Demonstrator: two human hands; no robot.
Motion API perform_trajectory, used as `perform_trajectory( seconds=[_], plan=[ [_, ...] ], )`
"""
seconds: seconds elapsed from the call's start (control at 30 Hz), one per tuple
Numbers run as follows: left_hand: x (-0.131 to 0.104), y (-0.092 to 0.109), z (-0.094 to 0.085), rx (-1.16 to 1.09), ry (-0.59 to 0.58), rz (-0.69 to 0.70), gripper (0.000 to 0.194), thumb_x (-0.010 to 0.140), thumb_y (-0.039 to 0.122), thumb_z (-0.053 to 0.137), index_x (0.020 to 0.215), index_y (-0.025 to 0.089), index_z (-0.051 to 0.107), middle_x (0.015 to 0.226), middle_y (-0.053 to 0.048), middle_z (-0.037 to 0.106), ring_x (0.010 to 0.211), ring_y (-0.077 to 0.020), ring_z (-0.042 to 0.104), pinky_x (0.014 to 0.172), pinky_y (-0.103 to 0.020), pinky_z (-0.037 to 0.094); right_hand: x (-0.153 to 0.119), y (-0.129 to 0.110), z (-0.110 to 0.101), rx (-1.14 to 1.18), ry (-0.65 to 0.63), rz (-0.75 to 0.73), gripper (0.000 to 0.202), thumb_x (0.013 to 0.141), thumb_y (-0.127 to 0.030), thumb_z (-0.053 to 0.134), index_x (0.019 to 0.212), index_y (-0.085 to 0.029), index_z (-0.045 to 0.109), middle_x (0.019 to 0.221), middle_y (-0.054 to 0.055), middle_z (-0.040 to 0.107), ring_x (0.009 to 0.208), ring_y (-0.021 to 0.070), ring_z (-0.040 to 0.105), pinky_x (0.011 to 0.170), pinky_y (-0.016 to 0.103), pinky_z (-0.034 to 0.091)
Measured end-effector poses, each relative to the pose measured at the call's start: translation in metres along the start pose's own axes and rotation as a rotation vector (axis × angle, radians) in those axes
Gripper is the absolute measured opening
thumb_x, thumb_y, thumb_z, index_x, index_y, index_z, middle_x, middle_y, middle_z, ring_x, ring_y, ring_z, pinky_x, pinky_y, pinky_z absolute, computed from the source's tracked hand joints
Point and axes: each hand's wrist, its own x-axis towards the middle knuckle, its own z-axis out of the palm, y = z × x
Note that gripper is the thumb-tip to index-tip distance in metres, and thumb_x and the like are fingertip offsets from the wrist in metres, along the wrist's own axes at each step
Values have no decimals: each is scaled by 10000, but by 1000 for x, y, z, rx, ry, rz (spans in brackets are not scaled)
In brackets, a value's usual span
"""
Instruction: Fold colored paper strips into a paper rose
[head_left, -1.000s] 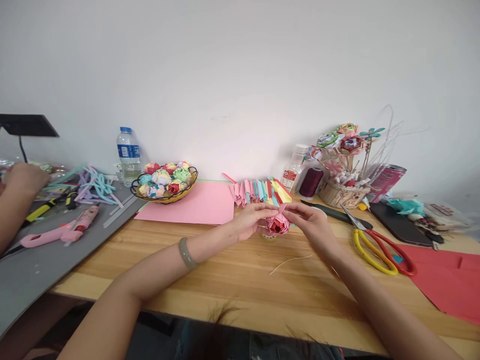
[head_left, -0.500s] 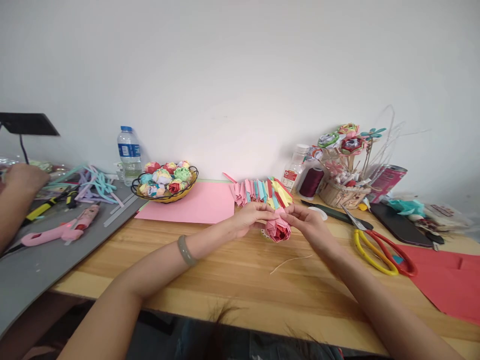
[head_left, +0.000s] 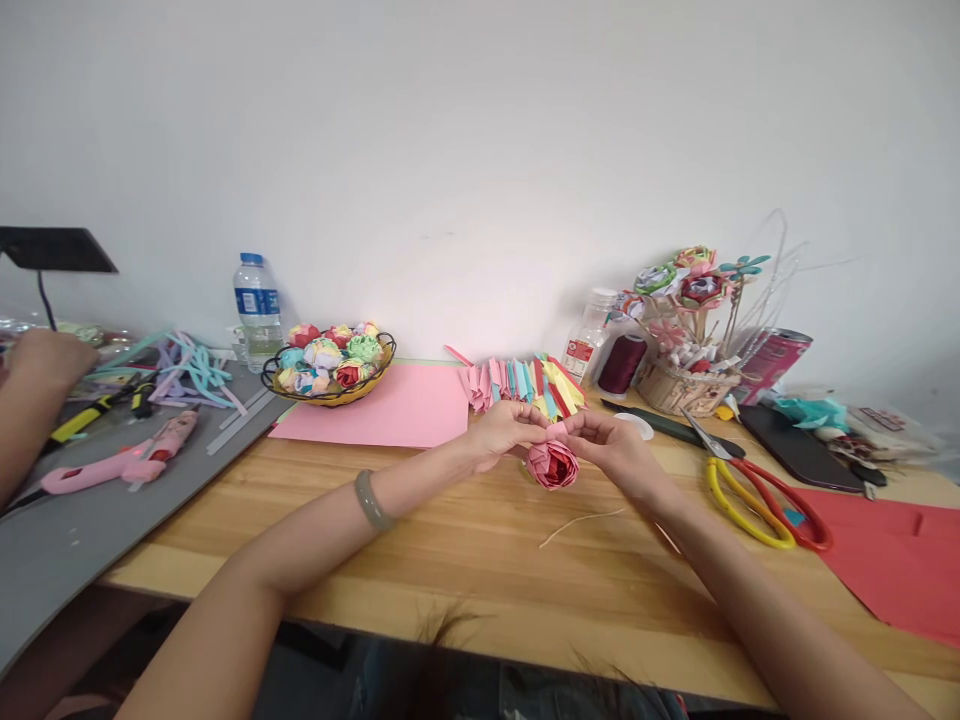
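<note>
A pink paper flower with a dark red centre hangs between my hands over the wooden table. My left hand is closed, its thumb and fingers pinching the flower's upper left edge. On the opposite side my right hand pinches the upper right edge in the same way. Just behind them lies a row of folded paper strips in pink, blue, red and yellow. A thin strand rests on the wood below the flower.
Left stand a basket of paper flowers and a water bottle. Scissors, red paper, a thread spool and a flower pot are right. A co-worker's hand is near a pink glue gun.
The flower has tilted and shifted slightly left, so its dark red centre faces me more. Both my hands keep pinching its upper edge, with small finger movements.
</note>
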Motion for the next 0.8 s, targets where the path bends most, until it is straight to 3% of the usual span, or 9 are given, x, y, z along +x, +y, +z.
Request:
perform_trajectory(
  seconds=[0.13, 0.37, 0.6, 0.7, 0.8],
  plan=[
    [1, -3, 3, 103, 79, 45, 229, 624, 247, 673, 640, 121, 483, 514, 37, 514, 438, -47, 492, 450, -182, 399, 1, 6, 2, -116, 26, -99, 268, 701, -425, 587, 714, -157, 581, 657, 32, 612, 583, 135, 539, 539, 257, 419],
    [4, -8, 0, 160, 74, 112, 240, 633, 278, 673, 650, 119, 494, 528, 24, 530, 451, -55, 506, 451, -181, 400, 1, 9, 1, -338, 66, -213, 227, 768, -350, 516, 793, -168, 651, 730, 52, 677, 606, 153, 564, 567, 274, 431],
    [5, -10, -9, 400, 71, 234, 149, 677, 267, 619, 681, 127, 568, 654, -18, 600, 590, -89, 554, 558, -199, 416, -2, 11, 1, -462, 98, -331, 205, 799, -310, 493, 825, -182, 650, 737, 42, 681, 610, 149, 572, 557, 266, 421],
    [4, -7, -10, 393, 36, 255, 156, 684, 277, 616, 686, 131, 560, 673, -14, 588, 632, -91, 549, 590, -198, 411, -3, 11, 0, -460, 105, -378, 191, 804, -299, 485, 828, -194, 643, 763, 40, 680, 638, 155, 581, 574, 271, 434],
    [2, -2, -11, 224, -76, 218, 200, 669, 288, 644, 777, 137, 572, 787, -24, 585, 704, -87, 545, 640, -197, 417, -5, 9, -1, -422, 138, -403, 174, 802, -309, 495, 829, -206, 633, 744, 36, 668, 650, 162, 585, 598, 283, 449]
  ],
)
